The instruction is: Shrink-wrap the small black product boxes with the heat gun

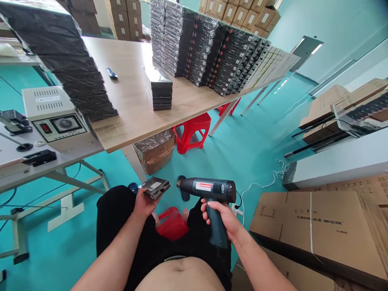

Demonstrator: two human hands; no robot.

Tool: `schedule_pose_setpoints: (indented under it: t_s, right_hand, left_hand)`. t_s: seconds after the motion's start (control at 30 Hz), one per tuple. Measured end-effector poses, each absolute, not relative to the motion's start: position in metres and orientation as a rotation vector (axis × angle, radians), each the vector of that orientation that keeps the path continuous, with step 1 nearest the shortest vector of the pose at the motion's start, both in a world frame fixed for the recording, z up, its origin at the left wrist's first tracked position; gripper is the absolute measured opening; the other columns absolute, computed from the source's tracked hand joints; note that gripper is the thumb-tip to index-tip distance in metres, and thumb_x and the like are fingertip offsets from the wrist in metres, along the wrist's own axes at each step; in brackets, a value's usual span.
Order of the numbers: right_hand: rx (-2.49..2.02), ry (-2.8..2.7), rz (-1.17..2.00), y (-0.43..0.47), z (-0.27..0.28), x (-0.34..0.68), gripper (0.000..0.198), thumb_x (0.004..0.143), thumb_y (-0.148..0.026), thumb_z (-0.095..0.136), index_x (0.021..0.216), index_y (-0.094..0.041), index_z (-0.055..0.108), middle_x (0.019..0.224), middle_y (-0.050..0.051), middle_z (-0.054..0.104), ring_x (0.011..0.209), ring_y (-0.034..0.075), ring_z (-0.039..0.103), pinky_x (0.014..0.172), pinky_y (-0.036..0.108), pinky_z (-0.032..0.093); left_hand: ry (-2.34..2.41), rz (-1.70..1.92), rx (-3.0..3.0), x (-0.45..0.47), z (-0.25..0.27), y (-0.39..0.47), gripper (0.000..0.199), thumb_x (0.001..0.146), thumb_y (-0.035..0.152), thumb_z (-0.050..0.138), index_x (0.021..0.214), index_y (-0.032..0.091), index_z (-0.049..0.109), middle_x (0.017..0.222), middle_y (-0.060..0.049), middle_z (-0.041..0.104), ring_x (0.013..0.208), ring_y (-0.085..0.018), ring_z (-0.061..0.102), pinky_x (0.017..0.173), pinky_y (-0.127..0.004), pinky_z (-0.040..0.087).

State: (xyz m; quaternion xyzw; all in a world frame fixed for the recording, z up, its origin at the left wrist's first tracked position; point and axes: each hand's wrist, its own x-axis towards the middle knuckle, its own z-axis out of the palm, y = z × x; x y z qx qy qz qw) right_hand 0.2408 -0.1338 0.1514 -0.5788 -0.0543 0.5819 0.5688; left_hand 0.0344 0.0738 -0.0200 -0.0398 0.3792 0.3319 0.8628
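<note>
My right hand is wrapped round the handle of a dark heat gun, whose nozzle points left. In my left hand lies a small black box in shiny clear film, tilted, with a pale label on its face. A short gap separates the nozzle from the box. Both things are held above my lap, in front of the table edge. Further up, a short stack of black boxes stands near that edge of the wooden table.
Tall stacks of wrapped black boxes line the table, with another stack at the left. A beige control unit sits beside it. Red stools stand below. Large cartons fill the right. A white cable crosses the floor.
</note>
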Motion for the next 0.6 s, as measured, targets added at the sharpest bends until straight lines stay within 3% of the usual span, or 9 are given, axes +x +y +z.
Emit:
schedule_pose_setpoints:
  t_s: [0.6]
  right_hand:
    - [-1.308,-0.111,1.410,-0.139,0.150,0.232,0.029,0.077,-0.032,0.062,0.098,-0.012,0.066,0.083,0.007,0.068,0.064,0.015,0.062,0.053,0.024,0.048]
  left_hand:
    - [0.809,0.625,0.063,0.041,-0.025,0.070,0.035,0.067,0.015,0.053,0.101,0.015,0.061,0.088,-0.010,0.071,0.084,-0.028,0.069,0.074,-0.043,0.057]
